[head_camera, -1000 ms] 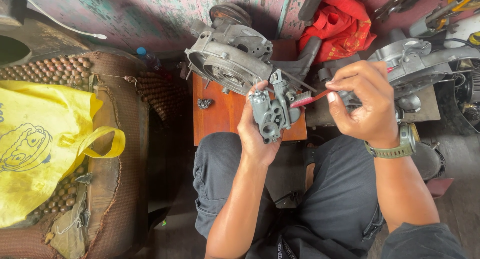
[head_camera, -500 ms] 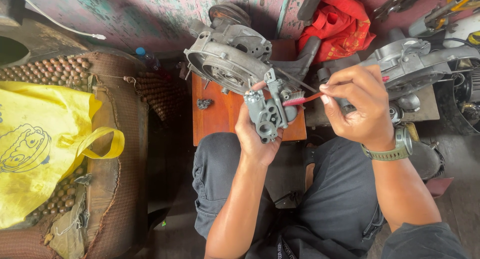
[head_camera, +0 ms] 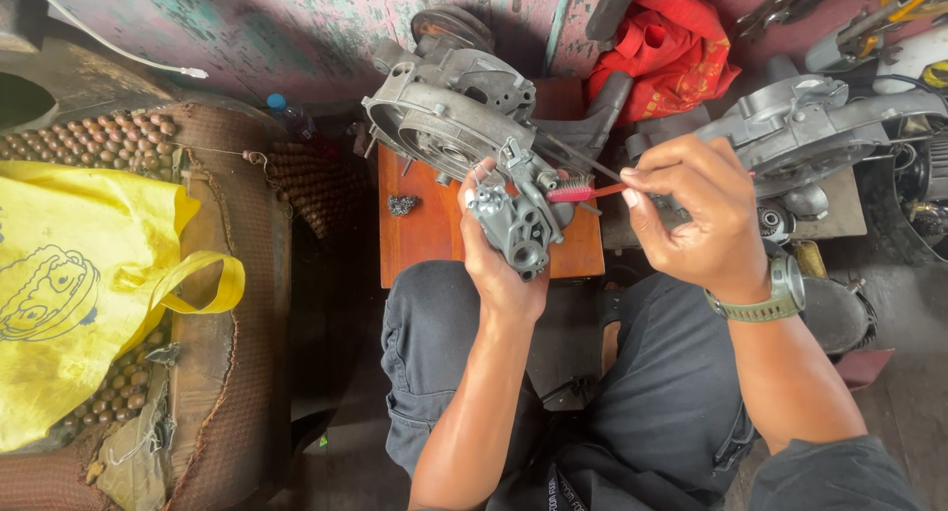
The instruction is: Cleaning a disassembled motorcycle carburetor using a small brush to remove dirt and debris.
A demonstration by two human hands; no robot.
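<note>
My left hand point(head_camera: 499, 264) grips a small grey metal carburettor point(head_camera: 518, 225) upright above my lap. A small red brush point(head_camera: 583, 191) is pinched in my right hand point(head_camera: 696, 215), bristles touching the carburettor's upper right side. On that wrist is an olive-green watch point(head_camera: 775, 292). Just behind the carburettor a grey engine casing point(head_camera: 444, 116) rests on an orange wooden stool point(head_camera: 425, 235).
A second engine casing point(head_camera: 800, 126) lies at the right on a low stand. Red cloth point(head_camera: 667, 47) is bunched behind it. A yellow bag point(head_camera: 79, 284) sits on a beaded seat point(head_camera: 109, 141) at left. A small dark scrap point(head_camera: 400, 205) lies on the stool.
The carburettor and both hands have shifted slightly up and left. The brush tip now sits at the carburettor's upper right side.
</note>
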